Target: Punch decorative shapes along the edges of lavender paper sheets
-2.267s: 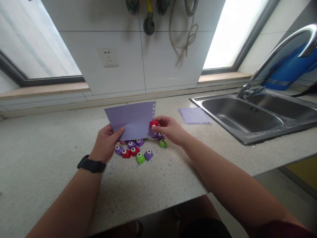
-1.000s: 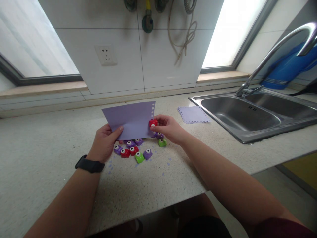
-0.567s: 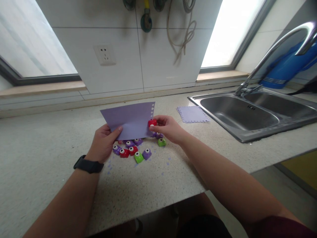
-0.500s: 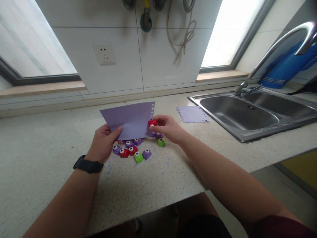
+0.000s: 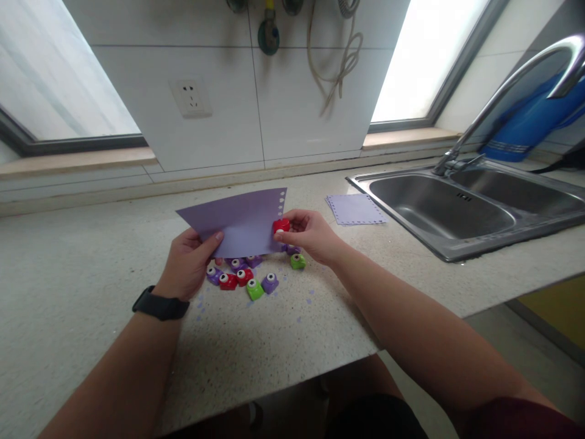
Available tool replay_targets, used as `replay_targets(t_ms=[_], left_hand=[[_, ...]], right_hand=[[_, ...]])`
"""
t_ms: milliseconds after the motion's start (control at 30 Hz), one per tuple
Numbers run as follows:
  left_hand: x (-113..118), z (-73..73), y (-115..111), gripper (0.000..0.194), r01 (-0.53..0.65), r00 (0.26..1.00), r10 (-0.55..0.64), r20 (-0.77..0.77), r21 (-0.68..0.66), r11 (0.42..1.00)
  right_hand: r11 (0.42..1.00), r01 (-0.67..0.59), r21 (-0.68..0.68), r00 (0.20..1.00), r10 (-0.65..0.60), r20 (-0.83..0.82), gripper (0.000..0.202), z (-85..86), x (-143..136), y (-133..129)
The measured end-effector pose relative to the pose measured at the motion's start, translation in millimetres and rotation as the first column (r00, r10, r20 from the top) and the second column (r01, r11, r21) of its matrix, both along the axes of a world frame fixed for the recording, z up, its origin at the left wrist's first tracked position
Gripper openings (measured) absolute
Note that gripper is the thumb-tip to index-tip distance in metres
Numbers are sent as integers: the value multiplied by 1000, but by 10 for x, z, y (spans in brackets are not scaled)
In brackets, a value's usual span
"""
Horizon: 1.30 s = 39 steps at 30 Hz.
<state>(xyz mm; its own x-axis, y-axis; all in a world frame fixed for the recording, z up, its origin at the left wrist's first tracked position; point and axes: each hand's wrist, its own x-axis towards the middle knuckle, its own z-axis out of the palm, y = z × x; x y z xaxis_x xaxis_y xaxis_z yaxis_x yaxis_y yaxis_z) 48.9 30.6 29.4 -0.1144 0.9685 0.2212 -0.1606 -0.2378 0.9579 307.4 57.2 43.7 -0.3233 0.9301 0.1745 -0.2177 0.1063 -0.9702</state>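
Observation:
My left hand (image 5: 188, 259) pinches the lower left part of a purple paper sheet (image 5: 242, 222), thumb on its near face. Holes run down the upper part of the sheet's right edge. There my right hand (image 5: 308, 235) grips a small red punch (image 5: 281, 227) between thumb and fingers, against that edge. Below the sheet lie several small punches, among them a green punch (image 5: 255, 289), a purple punch (image 5: 270, 282) and a red punch (image 5: 228, 281). Another green punch (image 5: 298, 261) rests under my right hand. Tiny purple paper bits are scattered around them.
A stack of purple sheets with punched edges (image 5: 356, 209) lies on the counter (image 5: 274, 360), right of my right hand. Farther right is a steel double sink (image 5: 439, 210) with a faucet (image 5: 507, 91). A wall with a socket (image 5: 191, 97) stands behind.
The sheet's left corner has shifted slightly left and down, and my left hand has moved a little left with it. My right hand keeps the red punch at the right edge.

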Motion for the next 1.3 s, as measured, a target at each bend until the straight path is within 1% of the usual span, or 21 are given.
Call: replay_targets(t_ms=[433,667,833,1100,1300], left_hand=[[23,26,-21,38,-9,1000,9,6,-5,1000],[29,38,-28,36,14,1000,-14,20,-2,1000],[31,44,-28,35,4,1000,-3,21,-20,1000],[53,68,-43,32,8,999,-7,34,-24,1000],[52,70,-56,33,20,999,-19,31,-30,999]], right_hand=[[1000,-2,13,1000,1,25,36,9,14,-5],[1000,-2,22,1000,2,21,34,7,22,-8],[1000,-2,26,999,1,42,33,8,14,-6],[1000,-13,6,1000,13,-1,33,-12,15,-1],[1000,-13,3,1000,13,22,35,-6,16,-10]])
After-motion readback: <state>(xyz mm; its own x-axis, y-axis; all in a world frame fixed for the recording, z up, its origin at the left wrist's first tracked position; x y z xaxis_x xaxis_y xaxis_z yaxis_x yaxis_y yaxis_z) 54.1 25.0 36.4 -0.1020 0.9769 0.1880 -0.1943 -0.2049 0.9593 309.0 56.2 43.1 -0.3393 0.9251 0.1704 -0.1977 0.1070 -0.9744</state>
